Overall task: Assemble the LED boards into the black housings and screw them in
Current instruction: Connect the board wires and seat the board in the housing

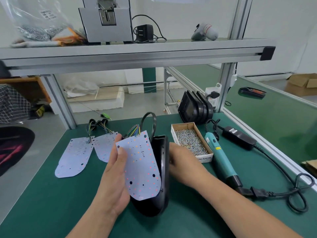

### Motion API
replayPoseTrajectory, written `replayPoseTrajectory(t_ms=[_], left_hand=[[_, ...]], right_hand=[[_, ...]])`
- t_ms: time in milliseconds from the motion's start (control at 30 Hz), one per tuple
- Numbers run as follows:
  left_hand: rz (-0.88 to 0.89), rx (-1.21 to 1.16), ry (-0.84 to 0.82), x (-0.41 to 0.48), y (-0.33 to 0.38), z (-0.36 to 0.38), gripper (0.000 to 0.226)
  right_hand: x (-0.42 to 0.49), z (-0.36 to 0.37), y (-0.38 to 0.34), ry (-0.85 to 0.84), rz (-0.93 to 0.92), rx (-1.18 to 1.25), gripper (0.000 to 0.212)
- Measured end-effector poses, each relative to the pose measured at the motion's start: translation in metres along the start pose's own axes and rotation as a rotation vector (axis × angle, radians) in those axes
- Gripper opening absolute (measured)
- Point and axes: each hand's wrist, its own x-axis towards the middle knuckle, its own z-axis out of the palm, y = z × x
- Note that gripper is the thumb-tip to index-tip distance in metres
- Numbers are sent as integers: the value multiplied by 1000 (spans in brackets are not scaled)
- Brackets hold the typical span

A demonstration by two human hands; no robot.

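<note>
A white LED board (pixel 141 165) with coloured wires at its top stands tilted in front of a black housing (pixel 161 170) at the middle of the green table. My left hand (pixel 115 179) holds the board by its left edge, thumb on its face. My right hand (pixel 181 164) grips the housing from behind on the right; its fingers are hidden by the housing. Two more LED boards (pixel 75 157) lie flat to the left. A cardboard box of screws (pixel 191 140) and a teal electric screwdriver (pixel 220 156) lie to the right.
A stack of black housings (pixel 195 107) stands at the back right by an aluminium post. The screwdriver's power brick (pixel 238 136) and looped cable (pixel 296 193) trail along the right edge. An overhead shelf (pixel 130 52) spans the bench.
</note>
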Motion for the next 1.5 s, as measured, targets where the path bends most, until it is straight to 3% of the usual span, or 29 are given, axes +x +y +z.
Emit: replayPoseTrajectory(t_ms=[100,200,367,467,567,633,733,867,967,1067,1133,1333,1500], left_hand=[[11,2,38,3,8,-5,39],[-1,-35,50,3,18,-12,37],[-36,3,-5,2,14,-5,41],[-65,25,-45,-2,8,1,42],[-96,38,-65,-6,2,5,41],[-116,23,-77,-6,-1,7,41],[-128,6,-71,-6,-3,7,40],[-101,-61,-27,-1,2,1,43],[-76,-67,12,2,9,-2,44],[-99,-59,-14,0,7,1,44],[-114,-52,-29,-1,3,2,43],[-111,-72,18,7,7,-12,38],[-109,-48,76,6,3,-9,31]], right_hand=[[-1,-15,6,27,91,22,20],[2,-35,22,125,284,307,22],[4,-37,38,303,409,891,14],[5,-32,32,436,375,1259,7],[6,-25,25,456,224,1388,12],[3,-21,22,399,135,1191,28],[2,-13,16,272,-19,851,22],[2,-7,13,16,-35,839,10],[0,-7,14,-134,19,952,19],[1,-2,7,-150,4,953,27],[1,-2,2,-180,-7,902,20],[-3,-20,1,-45,36,111,23],[-5,-25,-5,14,59,-273,12]])
